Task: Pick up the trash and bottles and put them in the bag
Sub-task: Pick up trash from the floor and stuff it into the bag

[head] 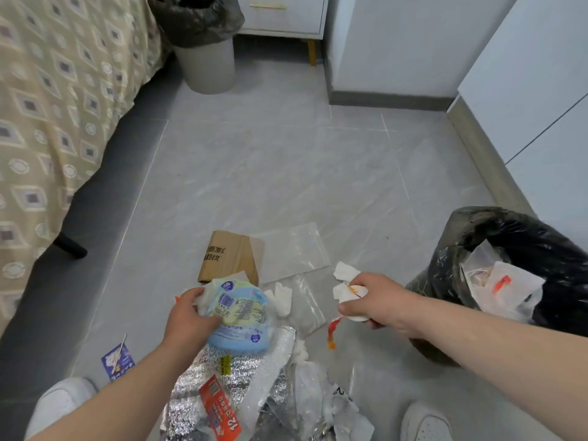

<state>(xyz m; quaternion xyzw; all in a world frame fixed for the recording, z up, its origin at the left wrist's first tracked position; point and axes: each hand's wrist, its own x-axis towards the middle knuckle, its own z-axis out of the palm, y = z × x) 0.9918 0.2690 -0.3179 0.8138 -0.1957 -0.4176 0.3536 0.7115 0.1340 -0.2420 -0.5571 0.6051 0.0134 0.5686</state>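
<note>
Trash lies scattered on the grey tile floor. My left hand (pixel 187 316) grips a crumpled blue and yellow plastic wrapper (pixel 241 313) with white tissue bunched against it. My right hand (pixel 372 300) is closed on white paper scraps (pixel 350 291) with an orange strip dangling below. The black trash bag (pixel 515 249) stands open just right of my right hand, with white plastic inside. A silver foil insulated bag (pixel 222 383) with a red label lies beneath my left forearm. A brown cardboard piece (pixel 229 256) and clear zip bags (pixel 292 249) lie beyond my hands.
A bed with a patterned cover (pixel 57 106) runs along the left. A white bin with a black liner (pixel 206 55) stands at the back beside a white nightstand (pixel 283 14). White cabinets (pixel 541 106) line the right. A small blue wrapper (pixel 117 361) lies near my left shoe.
</note>
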